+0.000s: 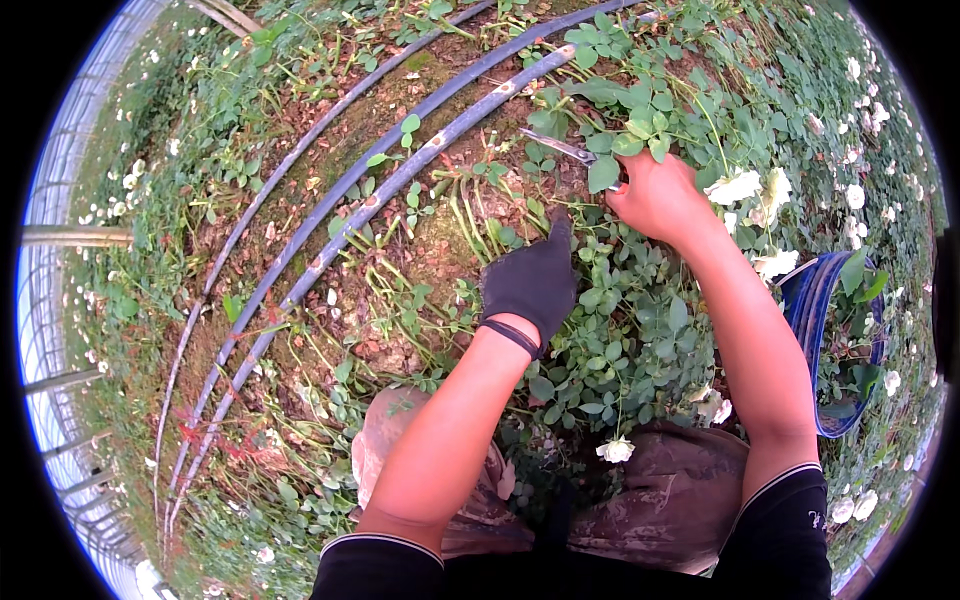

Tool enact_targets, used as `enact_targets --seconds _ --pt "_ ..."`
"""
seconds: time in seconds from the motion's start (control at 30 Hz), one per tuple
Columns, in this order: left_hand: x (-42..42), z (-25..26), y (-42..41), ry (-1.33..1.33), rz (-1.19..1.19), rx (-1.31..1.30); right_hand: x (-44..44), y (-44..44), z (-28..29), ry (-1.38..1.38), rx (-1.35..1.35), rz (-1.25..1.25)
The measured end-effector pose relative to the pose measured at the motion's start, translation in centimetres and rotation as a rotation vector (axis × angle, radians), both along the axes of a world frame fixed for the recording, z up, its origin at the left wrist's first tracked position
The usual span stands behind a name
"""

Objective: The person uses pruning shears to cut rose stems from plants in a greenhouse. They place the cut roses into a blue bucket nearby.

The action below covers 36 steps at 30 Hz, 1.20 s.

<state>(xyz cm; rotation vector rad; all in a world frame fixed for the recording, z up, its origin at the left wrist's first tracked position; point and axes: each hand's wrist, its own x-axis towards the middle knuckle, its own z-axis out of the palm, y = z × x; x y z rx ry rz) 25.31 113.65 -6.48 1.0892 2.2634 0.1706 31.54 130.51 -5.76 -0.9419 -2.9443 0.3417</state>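
My left hand [531, 281], in a black glove, reaches in among low green rose stems [471, 217] at the middle of the view. One finger points up; whether it grips a stem is hidden. Further right, my bare right hand [652, 191] is closed around the handles of metal scissors or snips [559, 146], partly covered by leaves. Their blades point to the upper left, over the soil. Leafy rose shoots [637, 135] surround the right hand, and white roses [735, 187] bloom just beside its wrist.
Dark irrigation pipes [442, 139] curve across the bed on the left. A blue plastic bucket [806, 315] with leafy cuttings [840, 375] in it lies by my right forearm. More flowering rose bushes [847, 112] stand on the right. A white rose [616, 450] is between my knees.
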Motion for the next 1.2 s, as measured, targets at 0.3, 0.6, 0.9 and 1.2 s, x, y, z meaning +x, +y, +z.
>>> enact_targets --seconds 0.3,0.6,0.9,1.2 --pt "-0.3 0.2 -0.4 -0.055 -0.005 0.048 -1.0 -2.4 1.9 -0.333 0.002 0.032" --pt "-0.3 -0.2 -0.6 -0.046 -0.007 0.111 -1.9 -3.1 0.6 -0.153 0.087 0.125" --pt "-0.3 0.0 -0.7 -0.042 0.004 0.107 -2.8 -3.3 1.3 -0.241 0.039 0.118" --pt "-0.6 -0.1 -0.7 -0.08 0.0 0.138 -2.5 -3.1 1.2 -0.183 -0.133 -0.012"
